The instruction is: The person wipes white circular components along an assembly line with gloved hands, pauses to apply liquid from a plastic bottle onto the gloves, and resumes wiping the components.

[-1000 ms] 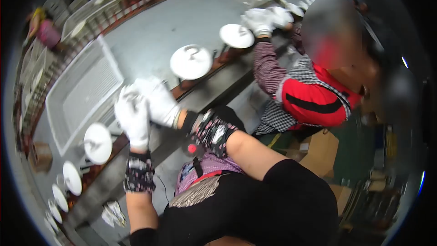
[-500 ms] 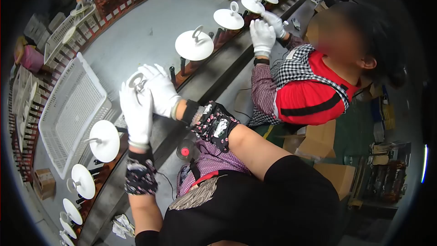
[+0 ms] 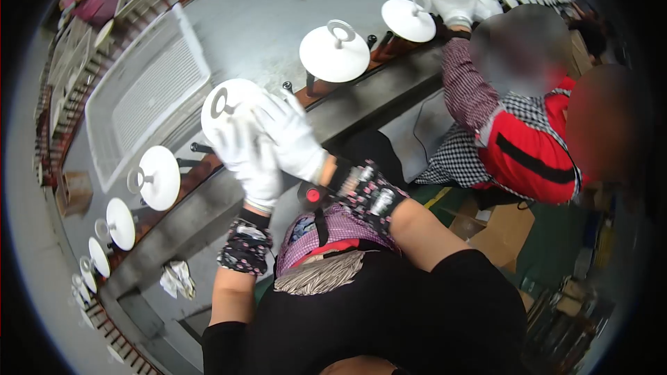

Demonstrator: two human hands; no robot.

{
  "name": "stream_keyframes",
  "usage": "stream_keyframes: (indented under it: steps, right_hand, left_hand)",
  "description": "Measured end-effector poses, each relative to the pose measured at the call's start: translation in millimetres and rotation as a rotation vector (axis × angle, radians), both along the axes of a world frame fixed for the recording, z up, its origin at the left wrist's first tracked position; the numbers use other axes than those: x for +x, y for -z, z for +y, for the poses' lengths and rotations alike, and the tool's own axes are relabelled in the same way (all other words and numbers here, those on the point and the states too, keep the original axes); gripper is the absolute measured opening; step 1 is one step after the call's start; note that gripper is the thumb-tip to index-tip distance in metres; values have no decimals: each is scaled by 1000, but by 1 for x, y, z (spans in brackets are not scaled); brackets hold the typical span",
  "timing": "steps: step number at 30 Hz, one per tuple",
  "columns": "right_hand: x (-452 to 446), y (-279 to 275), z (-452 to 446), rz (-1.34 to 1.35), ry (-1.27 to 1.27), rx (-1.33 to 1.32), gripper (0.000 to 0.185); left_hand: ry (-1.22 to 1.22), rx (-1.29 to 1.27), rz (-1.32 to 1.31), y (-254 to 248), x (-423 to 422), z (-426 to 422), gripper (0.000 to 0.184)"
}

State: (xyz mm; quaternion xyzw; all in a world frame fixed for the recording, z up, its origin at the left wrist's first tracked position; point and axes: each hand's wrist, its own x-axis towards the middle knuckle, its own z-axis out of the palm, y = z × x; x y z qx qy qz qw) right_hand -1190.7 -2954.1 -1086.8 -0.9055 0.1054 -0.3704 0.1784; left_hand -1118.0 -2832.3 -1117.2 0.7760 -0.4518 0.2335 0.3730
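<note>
My left hand (image 3: 251,163), in a white glove, lies over the lower edge of a white disc with a ring handle (image 3: 240,92). Its fingers are stretched out and blurred by motion. My right hand (image 3: 293,135), also gloved, overlaps the disc's right side with extended fingers. Whether either hand touches the disc cannot be made out. The ring stands uncovered on the disc's upper left. To the left is another ringed white disc (image 3: 161,177); to the upper right, one more white disc (image 3: 335,55) sits on its support.
A white perforated basket (image 3: 149,97) lies on the grey table (image 3: 267,10). A metal rail (image 3: 389,87) runs along the near side. A co-worker's gloved hands (image 3: 455,3) are at discs farther right. A crumpled white cloth (image 3: 178,280) lies lower left.
My hands have come off the ring and sit lower on the disc, which now shows its face. The view has swung, and the co-worker's hands are at another disc.
</note>
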Motion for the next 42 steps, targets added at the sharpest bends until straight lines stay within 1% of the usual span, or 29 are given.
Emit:
stream_keyframes:
  steps: [2, 4, 6, 7, 8, 10, 11, 13, 14, 15, 16, 19, 20, 21, 22, 24, 25, 26, 29, 32, 33, 34, 36, 37, 38, 39, 40, 41, 42]
  right_hand:
    - [-30, 4, -2, 128, 14, -48, 52]
    - [-45, -10, -16, 188, 187, -94, 53]
    - [-40, 3, -45, 83, 354, -13, 56]
    - [-27, -11, -58, -51, 418, 14, 62]
    - [-20, -22, -75, 52, 362, 72, 64]
    - [6, -1, -100, 25, 369, -72, 58]
    - [18, 2, -111, 62, 302, -49, 56]
    - [35, 6, -124, 140, 168, -2, 52]
    - [42, 9, -124, 87, 16, 194, 43]
    - [44, -11, -120, 177, -27, 197, 40]
    - [43, -31, -115, 268, -66, 201, 36]
    - [57, -7, -101, 190, -112, 142, 34]
    - [59, -1, -91, 143, -128, 155, 34]
    - [63, 12, -78, -47, -62, 96, 34]
    - [48, -7, -56, -93, -5, 148, 34]
    - [24, -33, -27, -32, -19, 157, 35]
    - [17, -19, -13, -56, 67, 33, 39]
    - [10, 0, -8, -51, 45, 28, 45]
    - [-21, 1, -1, 62, -29, -7, 59]
    - [-35, -5, -25, 63, 246, -113, 62]
    - [-27, -2, -39, -26, 360, 21, 61]
    - [-15, -2, -61, -145, 425, -31, 61]
    - [-3, -21, -90, 104, 372, 145, 63]
    - [12, -6, -100, 302, 496, -173, 63]
    - [18, 8, -111, 235, 482, -177, 62]
    - [24, 18, -120, 170, 467, -182, 61]
    - [25, 15, -123, 142, 373, -68, 60]
    - [29, 14, -125, 128, 353, -149, 54]
    - [37, 18, -133, 143, 257, 2, 49]
  left_hand:
    - [243, 57, 148, 4, -32, 3, 64]
    - [377, 34, 395, -2, -45, -11, 69]
    - [343, 48, 224, -19, -38, -31, 73]
    - [334, 25, 200, -35, -28, -49, 71]
    - [328, 4, 169, -46, -16, -68, 70]
    - [321, 21, 170, -46, 12, -102, 67]
    - [340, 78, 126, -69, 27, -116, 60]
    - [403, 116, 361, -84, 47, -126, 54]
    - [436, 138, 484, -84, 56, -128, 51]
    - [443, 49, 549, -67, 68, -130, 48]
    - [488, 74, 701, -50, 84, -128, 45]
    - [455, -116, 768, -53, 74, -97, 45]
    - [418, -97, 643, -55, 69, -82, 40]
    - [409, -159, 612, -48, 65, -69, 37]
    - [398, -218, 583, -40, 61, -57, 35]
    - [261, -116, 330, -33, 45, -37, 36]
    - [199, -129, 219, -24, 35, -26, 40]
    - [137, -141, 112, -16, 21, -17, 44]
    - [124, 68, 73, 7, -14, 2, 60]
    - [449, 51, 321, -3, -41, -2, 66]
    - [479, 35, 195, -5, -35, -13, 71]
    - [421, 45, 199, -15, -30, -25, 71]
    - [324, 65, 205, -36, -22, -52, 71]
    - [314, 54, 206, -39, -8, -70, 73]
    - [321, 25, 176, -33, 7, -92, 75]
    - [329, 52, 172, -32, 23, -108, 74]
    - [334, 83, 168, -33, 37, -123, 74]
    - [289, 20, 51, -32, 47, -138, 59]
    - [352, 81, 205, -44, 52, -144, 55]
